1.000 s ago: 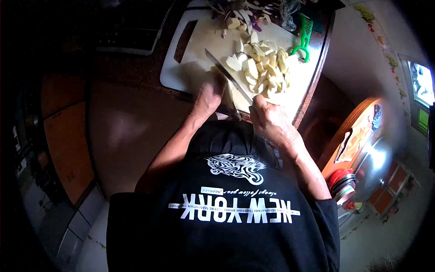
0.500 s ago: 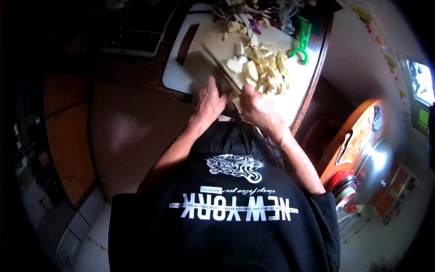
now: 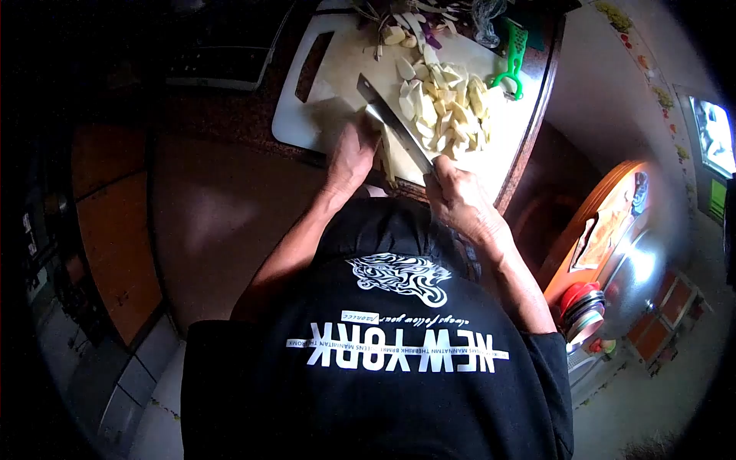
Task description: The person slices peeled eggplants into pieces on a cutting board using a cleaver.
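My right hand [image 3: 464,198] is closed round the handle of a knife [image 3: 392,119]. The long blade points up and to the left over the white cutting board [image 3: 314,50]. Beside the blade, my left hand [image 3: 354,157] grips a long, pale, peeled vegetable piece [image 3: 395,159] at the board's near edge. Its fingertips are partly in shadow, and I cannot tell the vegetable's kind. Just right of the knife lies a heap of cut pale vegetable chunks [image 3: 452,111] on the board.
A green peeler [image 3: 512,61] rests at the board's right edge. Peelings [image 3: 418,27], some purple, lie at the far edge near a crumpled clear plastic bag [image 3: 487,23]. A dark stove [image 3: 218,65] is at the left. An orange wooden chair back [image 3: 590,222] stands at the right.
The knife has swung up and right, away from the vegetable piece, and shows its flat side now. My right hand has moved right and slightly down; my left hand has turned slightly.
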A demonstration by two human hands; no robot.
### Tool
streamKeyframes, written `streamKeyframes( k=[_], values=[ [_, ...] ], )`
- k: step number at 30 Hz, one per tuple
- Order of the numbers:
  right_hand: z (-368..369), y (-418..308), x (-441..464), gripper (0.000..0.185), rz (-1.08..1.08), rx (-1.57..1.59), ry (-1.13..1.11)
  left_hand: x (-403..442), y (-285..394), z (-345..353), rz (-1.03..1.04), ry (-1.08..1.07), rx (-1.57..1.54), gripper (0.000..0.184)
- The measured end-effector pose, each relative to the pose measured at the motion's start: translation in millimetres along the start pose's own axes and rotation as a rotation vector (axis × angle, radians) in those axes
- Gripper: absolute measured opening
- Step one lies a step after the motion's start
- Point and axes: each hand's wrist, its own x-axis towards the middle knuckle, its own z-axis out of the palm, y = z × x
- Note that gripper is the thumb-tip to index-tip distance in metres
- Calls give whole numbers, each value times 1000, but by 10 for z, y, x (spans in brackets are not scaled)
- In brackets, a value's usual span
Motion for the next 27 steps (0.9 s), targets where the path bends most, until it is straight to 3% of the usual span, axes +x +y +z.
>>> streamKeyframes(
  k=[2,9,12,15,17,19,21,27],
  values=[
    [10,-9,24,14,13,-96,-47,-66,289,-79,-66,-53,-20,41],
    [399,68,250,11,-151,-125,99,-39,-83,13,-47,85,331,42],
    [343,23,278,12,-124,-178,91,-125,30,20,-52,-20,409,53],
    [203,85,278,14,7,-28,51,-65,8,73,-93,-76,425,50],
    [-16,0,240,16,87,-54,54,-41,-32,121,-3,35,372,46],
    [-40,95,168,17,58,45,61,2,89,88,-61,-13,226,42],
    [-75,62,82,17,43,64,57,-13,-17,101,50,63,225,38],
    [-35,18,13,17,29,19,-5,-18,-3,25,-74,-31,268,34]
  ],
)
